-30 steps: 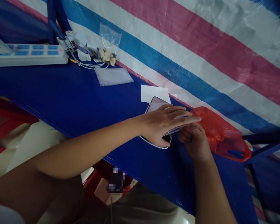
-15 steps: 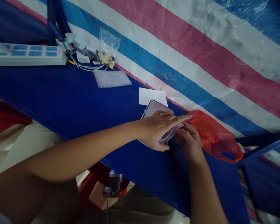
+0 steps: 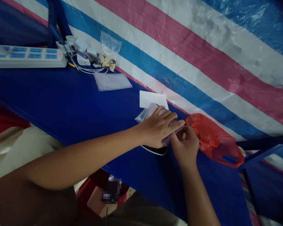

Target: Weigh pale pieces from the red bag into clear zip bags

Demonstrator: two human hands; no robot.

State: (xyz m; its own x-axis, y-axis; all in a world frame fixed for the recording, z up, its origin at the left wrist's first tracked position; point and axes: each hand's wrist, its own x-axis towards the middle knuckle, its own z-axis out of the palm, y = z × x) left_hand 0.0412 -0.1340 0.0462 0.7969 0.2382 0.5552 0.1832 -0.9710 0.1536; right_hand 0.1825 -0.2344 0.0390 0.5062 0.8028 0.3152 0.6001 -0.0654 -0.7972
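Note:
My left hand [image 3: 159,128] lies flat with its fingers stretched out, pressing on a thin clear plastic bag [image 3: 141,116]. Under the bag and the hand is a flat, dark, round-cornered thing with a pale rim [image 3: 155,151]; its kind is mostly hidden. At its right side my right hand [image 3: 186,144] is closed, with thumb and fingers pinching an edge of the clear plastic. A white card [image 3: 152,99] lies just behind the bag. Close to my right hand rests a crumpled red plastic bag [image 3: 209,138].
Several thin clear sleeves [image 3: 112,81] lie in a stack on the blue table [image 3: 68,97]. Behind them are cables, chargers and a small clear bag [image 3: 110,44]. A white power strip [image 3: 44,59] stands at the left, and a striped tarp [image 3: 179,40] hangs behind.
My right hand has shifted left and turned inward, still pinching the plastic. My left hand has slid slightly left, its fingers flatter over the bag. More plastic now shows at the left.

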